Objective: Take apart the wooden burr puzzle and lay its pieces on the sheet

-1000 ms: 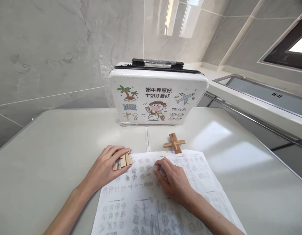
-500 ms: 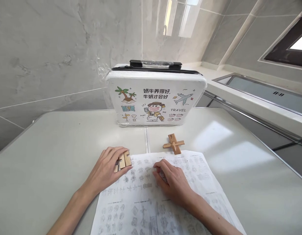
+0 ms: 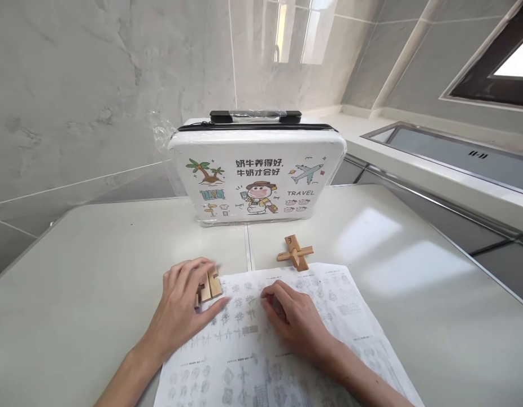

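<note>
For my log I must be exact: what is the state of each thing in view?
left hand, laid over wooden pieces, grip unclear
wooden pieces, loose, side by side
right hand, resting on sheet, holds nothing
sheet, flat on table
wooden cross, assembled, untouched
case, closed, upright

Bright daylight, glare patches on table (image 3: 371,237), sharp focus, edges bowed

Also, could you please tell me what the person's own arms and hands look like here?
The left hand and right hand are bare: no gloves, and no ring, watch or bracelet that I can see. Both forearms are bare too, with no sleeve in view down to the picture's lower edge.
</note>
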`<state>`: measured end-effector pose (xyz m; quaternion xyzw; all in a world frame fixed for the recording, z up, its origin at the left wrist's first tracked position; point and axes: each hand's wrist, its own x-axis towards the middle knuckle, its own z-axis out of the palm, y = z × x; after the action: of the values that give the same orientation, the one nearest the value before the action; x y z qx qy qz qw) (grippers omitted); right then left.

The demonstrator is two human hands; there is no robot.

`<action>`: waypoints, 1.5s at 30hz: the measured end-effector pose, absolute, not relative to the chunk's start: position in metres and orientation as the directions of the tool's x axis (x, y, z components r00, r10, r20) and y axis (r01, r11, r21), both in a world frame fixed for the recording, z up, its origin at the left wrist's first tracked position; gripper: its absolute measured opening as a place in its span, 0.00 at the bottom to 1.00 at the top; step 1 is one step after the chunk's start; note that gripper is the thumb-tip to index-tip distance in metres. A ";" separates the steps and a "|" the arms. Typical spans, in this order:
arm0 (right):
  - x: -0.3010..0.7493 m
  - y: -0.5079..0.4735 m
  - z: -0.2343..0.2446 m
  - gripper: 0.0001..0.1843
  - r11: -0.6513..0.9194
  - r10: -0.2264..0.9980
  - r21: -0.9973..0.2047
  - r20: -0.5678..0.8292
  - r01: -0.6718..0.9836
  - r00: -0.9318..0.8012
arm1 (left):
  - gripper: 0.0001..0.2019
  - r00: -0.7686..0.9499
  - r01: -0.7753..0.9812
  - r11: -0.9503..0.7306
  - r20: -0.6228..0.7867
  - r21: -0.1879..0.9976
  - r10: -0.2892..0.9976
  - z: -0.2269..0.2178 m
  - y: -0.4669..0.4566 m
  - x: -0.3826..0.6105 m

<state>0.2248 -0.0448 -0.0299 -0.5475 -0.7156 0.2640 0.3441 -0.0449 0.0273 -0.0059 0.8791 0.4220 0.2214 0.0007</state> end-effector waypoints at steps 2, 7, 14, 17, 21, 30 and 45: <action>0.227 -0.043 -0.026 0.09 0.196 0.980 -0.833 0.156 0.518 -0.121 | 0.24 0.583 0.686 -0.699 0.424 0.200 0.693 -0.005 0.022 -0.039; 0.236 -0.034 -0.020 0.19 -0.153 0.986 -0.988 -0.154 0.029 -0.067 | 0.16 0.681 0.547 -0.812 0.455 0.205 0.574 -0.005 0.007 -0.022; 0.250 -0.021 -0.030 0.24 -0.400 0.908 -0.569 -0.355 -0.719 -0.224 | 0.11 0.742 0.439 -0.861 0.436 0.257 0.509 -0.006 -0.014 -0.007; 0.254 -0.017 -0.034 0.23 -0.370 0.910 -0.491 -0.362 -0.788 -0.201 | 0.11 0.750 0.417 -0.864 0.430 0.281 0.502 -0.006 -0.016 -0.006; 0.256 -0.015 -0.032 0.19 -0.355 0.910 -0.464 -0.372 -0.812 -0.185 | 0.09 0.752 0.406 -0.863 0.427 0.300 0.502 -0.006 -0.014 -0.004; 0.246 -0.025 -0.021 0.25 -0.362 0.928 -0.812 -0.271 -0.457 -0.255 | 0.16 0.653 0.491 -0.758 0.396 0.428 0.646 -0.008 -0.013 -0.005; 0.247 -0.045 -0.006 0.22 -0.286 0.686 -0.956 -0.159 -0.063 -0.710 | 0.54 0.716 0.293 -0.308 0.006 0.905 0.698 0.004 -0.017 -0.008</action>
<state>0.2469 -0.0453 -0.0060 -0.2872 -0.5428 0.7486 0.2500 -0.0079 -0.0169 0.0037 0.7826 0.3167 0.2042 0.4955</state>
